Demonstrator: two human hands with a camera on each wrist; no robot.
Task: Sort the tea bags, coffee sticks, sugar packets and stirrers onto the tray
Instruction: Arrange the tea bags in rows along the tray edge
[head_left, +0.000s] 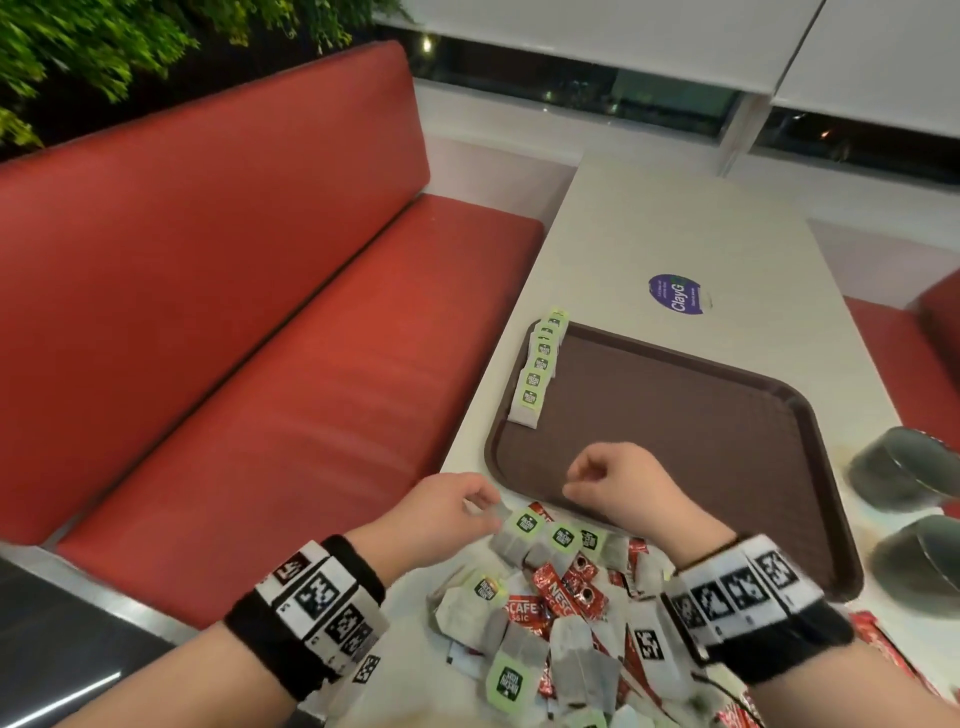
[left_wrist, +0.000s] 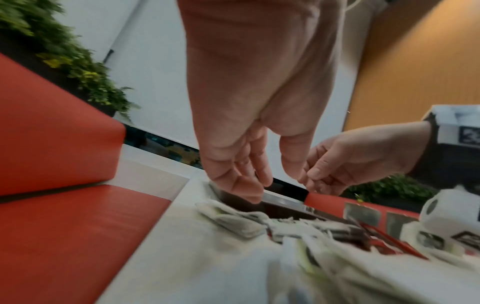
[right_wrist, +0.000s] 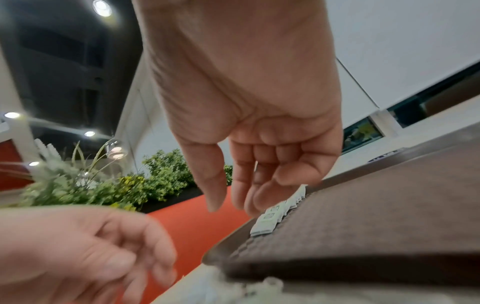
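A brown tray (head_left: 701, 415) lies on the white table, with a row of green-labelled tea bags (head_left: 537, 371) along its left rim; the row (right_wrist: 270, 220) also shows in the right wrist view. A mixed pile of tea bags (head_left: 524, 535) and red coffee sticks (head_left: 571, 587) sits at the table's near edge. My left hand (head_left: 480, 506) reaches the pile's far left corner, its relaxed fingers (left_wrist: 249, 191) just above a tea bag (left_wrist: 231, 218), nothing pinched. My right hand (head_left: 576, 480) hovers over the tray's near left corner, loosely curled and empty (right_wrist: 231, 205).
A red bench (head_left: 260, 338) runs along the table's left side. Two grey metal bowls (head_left: 904, 473) stand right of the tray. A purple sticker (head_left: 675, 293) lies beyond the tray. More red sticks (head_left: 878, 639) lie at the near right.
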